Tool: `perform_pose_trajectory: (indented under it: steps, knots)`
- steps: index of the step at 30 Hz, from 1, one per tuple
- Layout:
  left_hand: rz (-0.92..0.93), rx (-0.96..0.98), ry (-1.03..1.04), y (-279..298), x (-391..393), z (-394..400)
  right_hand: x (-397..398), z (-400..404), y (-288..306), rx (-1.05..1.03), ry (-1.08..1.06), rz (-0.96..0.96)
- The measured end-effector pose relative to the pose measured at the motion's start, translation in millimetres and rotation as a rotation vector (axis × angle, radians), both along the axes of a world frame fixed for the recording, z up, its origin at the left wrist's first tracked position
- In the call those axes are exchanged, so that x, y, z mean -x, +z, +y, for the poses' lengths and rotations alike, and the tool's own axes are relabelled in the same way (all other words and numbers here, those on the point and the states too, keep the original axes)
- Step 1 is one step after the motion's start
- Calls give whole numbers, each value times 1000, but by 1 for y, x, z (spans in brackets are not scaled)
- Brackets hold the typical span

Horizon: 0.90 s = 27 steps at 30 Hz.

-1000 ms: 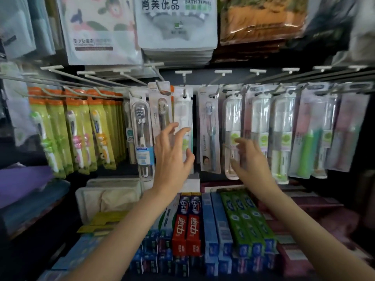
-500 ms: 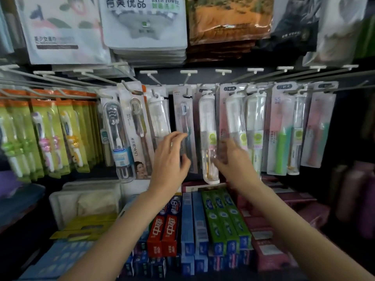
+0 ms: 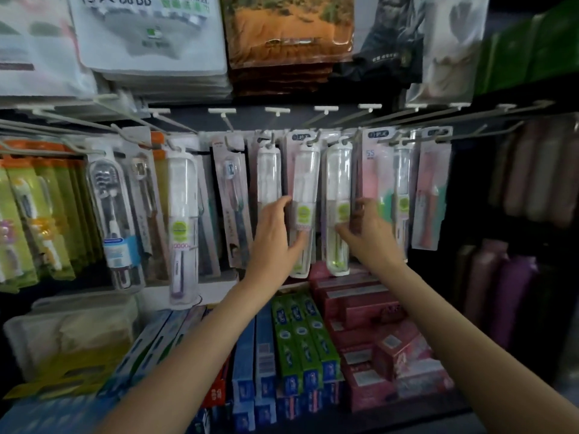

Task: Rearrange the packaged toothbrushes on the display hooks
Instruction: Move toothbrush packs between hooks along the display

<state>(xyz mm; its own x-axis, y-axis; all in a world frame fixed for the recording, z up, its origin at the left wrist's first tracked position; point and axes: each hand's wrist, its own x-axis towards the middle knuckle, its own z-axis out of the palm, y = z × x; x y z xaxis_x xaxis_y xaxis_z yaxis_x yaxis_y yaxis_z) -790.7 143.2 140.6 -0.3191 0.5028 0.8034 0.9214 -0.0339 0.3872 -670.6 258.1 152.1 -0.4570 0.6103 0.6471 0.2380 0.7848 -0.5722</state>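
Two hands reach into a row of packaged toothbrushes hanging from white display hooks. The left hand grips a clear tube-cased toothbrush, thumb on its near edge and fingers curled behind the pack. The right hand pinches the neighbouring clear tube-cased toothbrush at its lower half. Four clear tube cases with round green stickers hang in this middle stretch; one further left reads "10000" below its sticker. A pink card pack just right of the held ones is marked "5S". At far left hang green-and-orange children's toothbrush packs, too blurred and overlapped to count. Above, a white towel bag shows "BATH TOWEL", its top cut off by the frame. Below lie three green toothpaste boxes side by side, with blue boxes and pink boxes; their printing is unreadable.
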Motion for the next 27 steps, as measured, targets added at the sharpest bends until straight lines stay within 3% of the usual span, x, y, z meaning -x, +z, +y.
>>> perform_pose_trajectory:
  steps: [5,13,21,27]
  knots:
    - [-87,10,-39,2,-2,11,2,0,4,182,92,-8]
    - [-257,37,-174,-2,-4,23,-27,6,6,280,251,-47]
    - [-260,-20,-109,-9,-2,32,-66,51,4,218,188,87]
    - [-105,-33,1,-16,9,25,-66,57,-4,226,301,108]
